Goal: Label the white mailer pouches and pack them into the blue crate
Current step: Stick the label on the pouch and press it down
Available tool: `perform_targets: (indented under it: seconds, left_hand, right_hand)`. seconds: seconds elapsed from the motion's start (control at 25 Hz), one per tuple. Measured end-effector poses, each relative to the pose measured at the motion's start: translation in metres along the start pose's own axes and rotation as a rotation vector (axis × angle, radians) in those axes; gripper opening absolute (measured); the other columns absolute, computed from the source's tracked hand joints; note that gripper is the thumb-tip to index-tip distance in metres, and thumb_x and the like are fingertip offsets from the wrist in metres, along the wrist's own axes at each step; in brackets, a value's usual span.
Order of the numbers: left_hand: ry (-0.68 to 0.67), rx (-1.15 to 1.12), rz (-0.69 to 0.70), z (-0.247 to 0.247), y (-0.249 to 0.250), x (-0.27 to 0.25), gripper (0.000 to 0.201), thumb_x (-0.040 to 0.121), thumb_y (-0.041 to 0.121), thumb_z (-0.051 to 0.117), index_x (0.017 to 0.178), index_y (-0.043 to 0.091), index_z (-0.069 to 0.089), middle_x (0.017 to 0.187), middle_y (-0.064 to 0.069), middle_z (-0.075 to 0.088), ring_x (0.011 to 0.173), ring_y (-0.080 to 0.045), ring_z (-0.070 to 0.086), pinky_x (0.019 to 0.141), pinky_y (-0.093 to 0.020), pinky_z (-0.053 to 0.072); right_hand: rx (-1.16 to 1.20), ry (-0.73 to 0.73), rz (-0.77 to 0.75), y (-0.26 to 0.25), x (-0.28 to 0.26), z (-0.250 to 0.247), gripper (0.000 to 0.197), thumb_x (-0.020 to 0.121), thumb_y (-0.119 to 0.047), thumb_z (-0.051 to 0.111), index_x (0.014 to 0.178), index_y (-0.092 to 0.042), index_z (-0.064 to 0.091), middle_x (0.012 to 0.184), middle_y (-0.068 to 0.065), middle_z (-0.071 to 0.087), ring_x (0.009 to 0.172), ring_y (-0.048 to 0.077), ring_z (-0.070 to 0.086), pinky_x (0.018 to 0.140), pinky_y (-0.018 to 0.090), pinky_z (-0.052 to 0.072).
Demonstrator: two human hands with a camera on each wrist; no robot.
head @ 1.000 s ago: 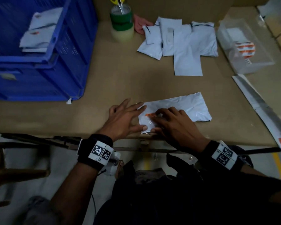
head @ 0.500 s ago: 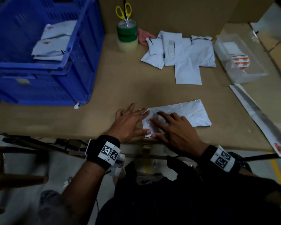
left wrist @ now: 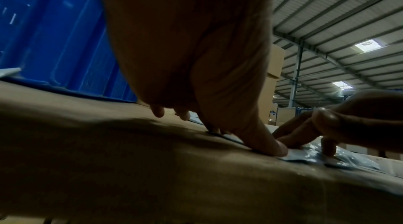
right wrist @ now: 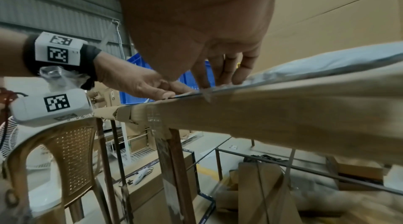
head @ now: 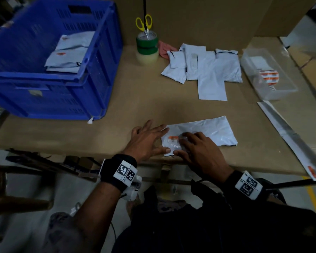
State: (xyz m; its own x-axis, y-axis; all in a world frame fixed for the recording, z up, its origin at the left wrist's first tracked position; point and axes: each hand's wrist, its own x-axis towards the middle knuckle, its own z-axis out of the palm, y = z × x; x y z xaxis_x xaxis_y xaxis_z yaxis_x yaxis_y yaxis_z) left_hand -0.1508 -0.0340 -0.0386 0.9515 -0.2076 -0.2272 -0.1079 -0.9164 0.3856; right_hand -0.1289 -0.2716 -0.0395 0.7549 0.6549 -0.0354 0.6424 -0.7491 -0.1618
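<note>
White mailer pouch (head: 204,133) lies flat near the front edge of the cardboard-topped table (head: 135,99), w/ an orange-marked label (head: 172,140) at its left end. Left hand (head: 147,141) is spread flat, fingertips pinning the pouch's left edge; right hand (head: 199,150) presses w/ extended fingers on the label, nothing gripped. Blue crate (head: 91,57) sits at the table's back left w/ labelled pouches (head: 67,57) inside; unlabelled pouches (head: 206,70) lie at back centre, beside tape rolls (head: 147,47) holding yellow scissors (head: 143,22).
</note>
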Motion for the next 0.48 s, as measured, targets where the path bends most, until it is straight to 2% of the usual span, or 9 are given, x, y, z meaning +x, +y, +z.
perform_targets:
  seconds: [0.08, 0.16, 0.2, 0.36, 0.48]
  left_hand:
    - [-0.008, 0.008, -0.003, 0.000, 0.000, -0.001, 0.082, 0.090, 0.068, 0.056, 0.159, 0.038, 0.024, 0.167, 0.016, 0.015, 0.156, -0.019, -0.005, 0.120, -0.051, 0.011]
    - [-0.018, 0.026, 0.005, 0.000, 0.000, 0.000, 0.083, 0.091, 0.068, 0.055, 0.160, 0.037, 0.022, 0.168, 0.015, 0.015, 0.156, -0.019, -0.006, 0.120, -0.052, 0.011]
    - [-0.021, 0.036, 0.007, -0.001, 0.000, 0.001, 0.084, 0.091, 0.069, 0.055, 0.160, 0.037, 0.021, 0.168, 0.014, 0.014, 0.156, -0.019, -0.006, 0.121, -0.053, 0.011]
    - [-0.044, 0.028, -0.004, 0.001, 0.000, -0.001, 0.090, 0.088, 0.071, 0.056, 0.161, 0.036, 0.017, 0.169, 0.014, 0.011, 0.156, -0.019, -0.008, 0.121, -0.052, 0.009]
    - [-0.057, 0.017, -0.003, 0.002, -0.001, -0.001, 0.091, 0.088, 0.071, 0.056, 0.161, 0.036, 0.015, 0.169, 0.015, 0.008, 0.156, -0.018, -0.010, 0.121, -0.051, 0.007]
  right_hand:
    - [0.032, 0.014, 0.009, 0.000, -0.002, 0.000, 0.073, 0.100, -0.073, 0.021, 0.143, -0.024, 0.054, 0.148, 0.003, 0.052, 0.121, 0.028, 0.051, 0.090, 0.043, 0.050]
    - [-0.041, -0.004, -0.005, -0.005, 0.000, 0.002, 0.075, 0.098, -0.077, 0.019, 0.155, -0.032, 0.039, 0.159, 0.005, 0.040, 0.126, 0.029, 0.045, 0.090, 0.045, 0.046]
    - [-0.087, -0.021, -0.016, -0.007, 0.001, 0.003, 0.075, 0.097, -0.079, 0.018, 0.156, -0.035, 0.036, 0.162, 0.006, 0.035, 0.126, 0.030, 0.044, 0.089, 0.045, 0.045]
    - [-0.104, -0.009, -0.057, -0.003, -0.005, 0.004, 0.070, 0.098, -0.078, 0.026, 0.149, -0.034, 0.045, 0.156, 0.004, 0.040, 0.124, 0.031, 0.048, 0.087, 0.045, 0.047]
    - [-0.060, 0.000, -0.042, 0.003, -0.002, 0.002, 0.067, 0.099, -0.076, 0.028, 0.149, -0.035, 0.045, 0.154, 0.001, 0.042, 0.124, 0.027, 0.048, 0.088, 0.043, 0.048]
